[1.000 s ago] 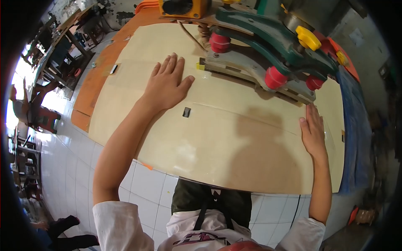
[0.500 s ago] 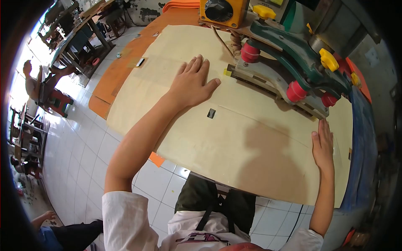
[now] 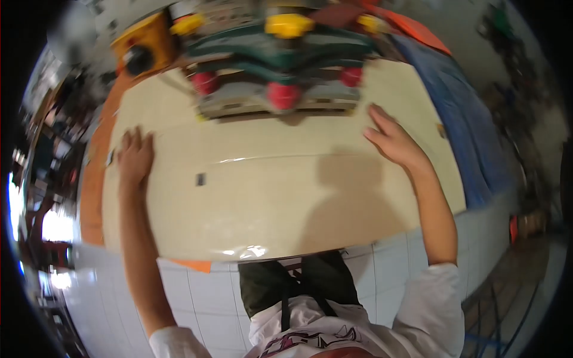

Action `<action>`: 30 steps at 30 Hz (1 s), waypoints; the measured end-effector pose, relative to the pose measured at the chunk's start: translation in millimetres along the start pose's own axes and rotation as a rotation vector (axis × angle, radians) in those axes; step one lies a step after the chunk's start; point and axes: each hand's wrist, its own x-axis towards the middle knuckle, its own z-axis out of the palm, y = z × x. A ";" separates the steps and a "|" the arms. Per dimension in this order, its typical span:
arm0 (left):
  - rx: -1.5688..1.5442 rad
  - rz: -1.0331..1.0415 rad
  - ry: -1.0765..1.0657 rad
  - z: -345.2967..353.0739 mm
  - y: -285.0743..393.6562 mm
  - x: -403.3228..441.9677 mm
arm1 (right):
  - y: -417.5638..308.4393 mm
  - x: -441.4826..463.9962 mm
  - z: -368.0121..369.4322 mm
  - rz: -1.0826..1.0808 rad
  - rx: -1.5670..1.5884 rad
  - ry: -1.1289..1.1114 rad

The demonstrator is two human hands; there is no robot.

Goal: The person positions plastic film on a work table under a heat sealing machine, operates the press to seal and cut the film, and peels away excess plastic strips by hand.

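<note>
My left hand (image 3: 136, 156) rests palm down near the left side of a cream sheet-covered board (image 3: 268, 197), fingers stretched and holding nothing. Beside it lies a small black-and-white piece (image 3: 110, 157). Toward the right, my right hand (image 3: 394, 138) is at the board with fingers extended and thumb apart, near the right end of a green machine (image 3: 277, 59). That machine has yellow knobs (image 3: 289, 25), red cylinders (image 3: 283, 95) and a long metal bar (image 3: 277, 110) across the board. A small dark square (image 3: 201, 179) lies between my hands. The view is blurred by motion.
A yellow box with a black dial (image 3: 143, 48) stands at the back left. Orange board (image 3: 92, 203) shows along the left edge, blue cloth (image 3: 456, 119) along the right. White floor tiles (image 3: 209, 304) lie in front. Dark tables and equipment are blurred at far left.
My view has swung right, so the machine now appears centered. My left hand has moved left across the board toward the small piece. My right hand has shifted around the bar's right end.
</note>
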 end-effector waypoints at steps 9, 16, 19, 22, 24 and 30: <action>-0.079 -0.011 -0.034 -7.3 -1.7 2.2 | 0.1 -47.3 -130.5 0.226 0.755 0.268; -0.189 0.001 0.057 -4.1 -9.3 2.2 | 247.9 -143.0 -255.4 0.786 -0.813 0.338; -0.182 -0.017 0.092 -8.2 -3.0 -3.3 | 444.7 -224.0 -283.2 0.865 -0.865 -0.074; -0.186 -0.037 0.078 -15.5 3.5 -8.4 | 327.1 -216.9 -266.9 0.900 -0.646 0.135; -0.173 -0.053 0.071 -18.3 5.9 -10.4 | 306.2 -210.7 -262.2 0.898 -0.612 0.177; -0.186 -0.061 0.063 -19.4 6.3 -11.9 | 254.1 -184.9 -256.3 1.060 -0.481 0.138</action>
